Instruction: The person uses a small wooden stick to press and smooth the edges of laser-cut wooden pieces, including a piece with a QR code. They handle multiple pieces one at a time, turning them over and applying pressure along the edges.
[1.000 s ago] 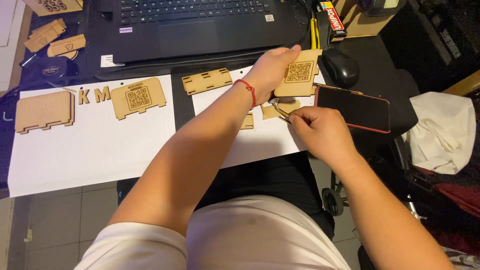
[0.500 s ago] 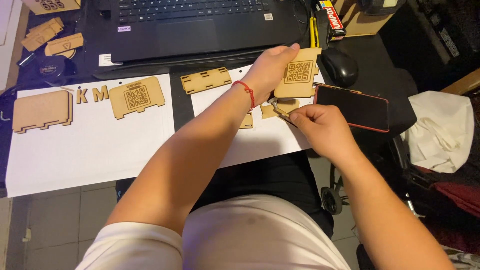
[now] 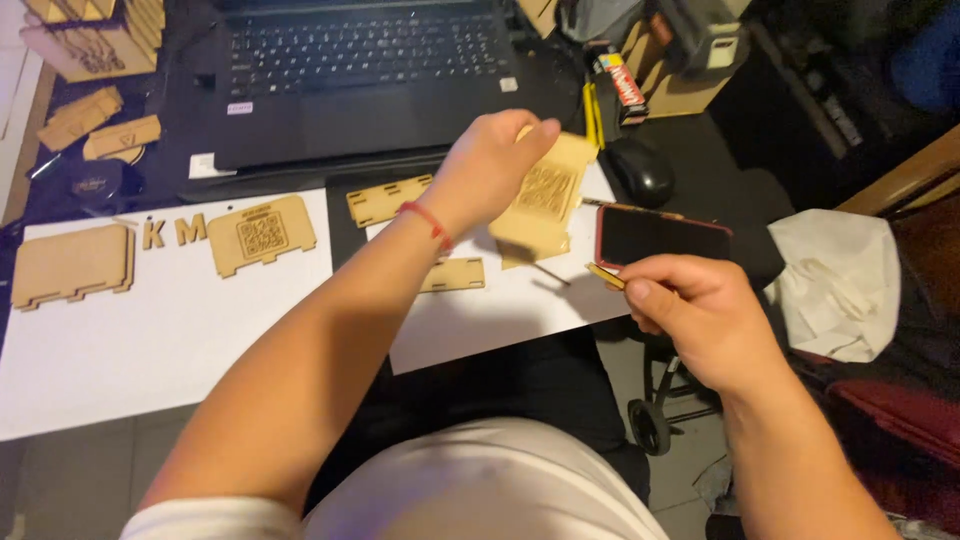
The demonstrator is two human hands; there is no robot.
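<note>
My left hand (image 3: pixel 487 165) holds a thin wooden panel (image 3: pixel 548 196) with an engraved square code, lifted and tilted above the white sheet (image 3: pixel 500 315). My right hand (image 3: pixel 690 310) pinches a thin yellow-handled tool (image 3: pixel 603 275) whose fine tip points left toward the panel's lower edge. A small slotted wooden strip (image 3: pixel 452 275) lies on the sheet just under my left wrist. A dark phone in a red case (image 3: pixel 662 237) lies right beside my right hand.
An open black laptop (image 3: pixel 360 70) sits at the back, a black mouse (image 3: pixel 641 170) to its right. On the left white sheet (image 3: pixel 150 340) lie a coded wooden panel (image 3: pixel 262 234), two wooden letters (image 3: pixel 173 231) and a slotted plate (image 3: pixel 70 265). A white cloth (image 3: pixel 840 285) lies far right.
My left hand has lifted and tilted the coded wooden panel off the sheet. My right hand has drawn back to the right with the thin tool.
</note>
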